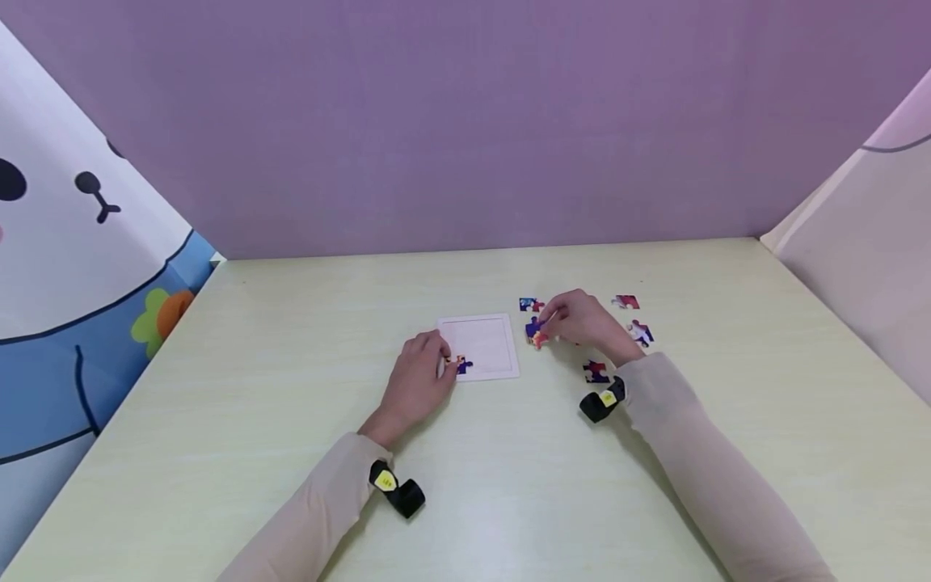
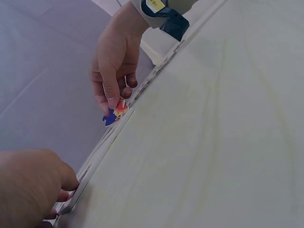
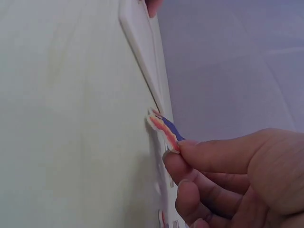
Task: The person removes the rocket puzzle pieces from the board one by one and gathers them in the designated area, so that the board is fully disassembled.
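My right hand [image 1: 579, 318] pinches a blue and orange jigsaw piece [image 1: 534, 330] between thumb and fingertips. In the right wrist view that piece [image 3: 165, 129] is tilted, seen nearly edge-on above the table. To the left lies a white square puzzle tray [image 1: 486, 341]. One jigsaw piece [image 1: 465, 367] sits in the tray's lower left corner, partly covered by my left hand [image 1: 420, 376]. That hand grips the tray's left edge, its fingers curled at the rim in the left wrist view.
Loose jigsaw pieces lie around my right hand: a blue and red one [image 1: 530, 305] behind, a red one [image 1: 626, 301] at the far right, a white and purple one [image 1: 641, 333] near the wrist, and a dark red one [image 1: 596, 372] in front. A purple panel [image 1: 480, 129] stands behind the table.
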Tool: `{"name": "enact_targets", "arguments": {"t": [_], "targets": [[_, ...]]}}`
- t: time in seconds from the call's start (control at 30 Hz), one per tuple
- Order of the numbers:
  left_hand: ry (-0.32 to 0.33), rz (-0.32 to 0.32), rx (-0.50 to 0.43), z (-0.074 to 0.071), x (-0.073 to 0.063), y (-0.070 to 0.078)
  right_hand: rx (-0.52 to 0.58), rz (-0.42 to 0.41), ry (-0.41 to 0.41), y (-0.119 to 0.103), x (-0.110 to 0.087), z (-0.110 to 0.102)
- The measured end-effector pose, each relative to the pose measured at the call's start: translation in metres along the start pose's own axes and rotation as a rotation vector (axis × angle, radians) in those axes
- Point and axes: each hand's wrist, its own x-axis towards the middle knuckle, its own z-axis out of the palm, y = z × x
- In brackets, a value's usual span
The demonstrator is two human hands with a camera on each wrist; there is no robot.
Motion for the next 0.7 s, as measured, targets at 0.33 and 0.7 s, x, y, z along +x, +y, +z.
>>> {"name": "enact_targets", "arguments": {"t": [0.33, 0.7], "targets": [[-0.002, 0.004, 0.002, -0.0003, -0.0002, 0.0001, -0.056, -0.006, 0.01, 0.0036, 0.0037, 0.0057], [0.009, 0.023, 0.005, -0.0002, 0.0002, -0.0007, -0.079, 0.007, -0.006, 0.002, 0.0024, 0.0034]]}}
